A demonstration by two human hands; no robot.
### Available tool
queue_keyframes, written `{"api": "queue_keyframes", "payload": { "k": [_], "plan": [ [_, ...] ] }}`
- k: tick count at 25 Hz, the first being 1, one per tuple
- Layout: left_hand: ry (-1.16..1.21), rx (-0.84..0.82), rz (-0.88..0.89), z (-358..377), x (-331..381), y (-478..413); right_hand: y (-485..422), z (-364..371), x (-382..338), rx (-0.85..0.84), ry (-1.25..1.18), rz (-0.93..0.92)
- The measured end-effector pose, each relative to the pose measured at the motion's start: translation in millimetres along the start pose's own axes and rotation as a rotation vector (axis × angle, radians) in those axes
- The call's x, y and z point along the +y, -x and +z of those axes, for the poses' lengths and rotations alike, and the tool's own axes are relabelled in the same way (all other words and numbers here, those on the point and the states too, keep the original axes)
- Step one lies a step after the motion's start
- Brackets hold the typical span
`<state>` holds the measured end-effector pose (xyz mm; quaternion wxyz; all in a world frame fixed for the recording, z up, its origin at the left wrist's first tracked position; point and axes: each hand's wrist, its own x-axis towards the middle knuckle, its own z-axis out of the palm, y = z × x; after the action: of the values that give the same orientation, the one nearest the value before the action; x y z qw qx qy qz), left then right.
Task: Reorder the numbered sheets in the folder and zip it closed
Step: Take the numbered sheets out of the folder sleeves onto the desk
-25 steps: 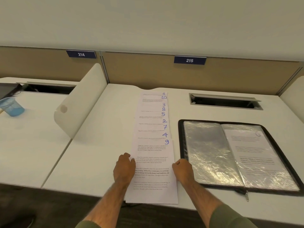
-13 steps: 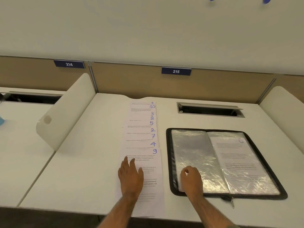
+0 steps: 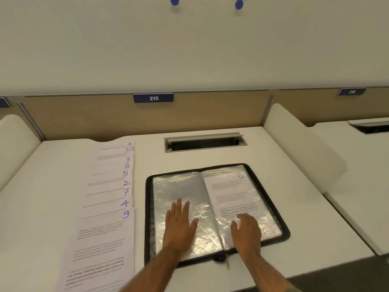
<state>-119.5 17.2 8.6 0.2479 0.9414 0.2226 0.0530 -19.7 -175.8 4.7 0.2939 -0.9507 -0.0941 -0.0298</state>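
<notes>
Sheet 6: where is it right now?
Head view: sheet 6 lies in the open folder's right-hand sleeve, right of the fanned sheets, with the right hand at its near end.

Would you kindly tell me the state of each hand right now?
Left hand: open, fingers straight, flat on the folder, left side.
Right hand: open, fingers loosely bent over the folder's right side, holding nothing.

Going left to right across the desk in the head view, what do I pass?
In order: left divider → sheets → left hand → right hand → right divider.
</notes>
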Motion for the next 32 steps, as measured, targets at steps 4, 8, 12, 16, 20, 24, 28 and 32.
{"api": "queue_keyframes", "payload": {
  "k": [4, 8, 12, 16, 20, 24, 28, 32],
  "plan": [
    [-0.139, -0.108, 0.061, 40.9, 59.5, -48.9, -86.9, -23.9, 42.8, -0.115, 0.169, -0.104],
    [-0.266, -0.203, 0.064, 77.2, 92.0, -83.2, -153.3, -39.5, 73.5, -0.285, 0.292, -0.148],
    [-0.282, -0.218, -0.004, 88.3, 104.6, -104.9, -185.3, -35.9, 81.2, -0.392, 0.257, -0.232],
    [-0.302, -0.245, -0.021, 92.2, 107.1, -131.6, -217.0, -24.9, 82.2, -0.49, 0.291, -0.289],
    [-0.349, -0.262, 0.057, 97.2, 117.6, -150.2, -256.7, -14.9, 76.9, -0.569, 0.291, -0.317],
    [-0.356, -0.284, 0.124, 104.7, 126.8, -161.4, -295.3, -0.9, 71.2, -0.618, 0.273, -0.328],
    [-0.335, -0.265, 0.121, 111.4, 125.6, -166.8, -314.8, 8.6, 65.1, -0.609, 0.174, -0.319],
    [-0.324, -0.246, 0.08, 115.1, 131.8, -162.9, -315.3, 13.6, 67.4, -0.56, -0.09, -0.261]
  ]
}}
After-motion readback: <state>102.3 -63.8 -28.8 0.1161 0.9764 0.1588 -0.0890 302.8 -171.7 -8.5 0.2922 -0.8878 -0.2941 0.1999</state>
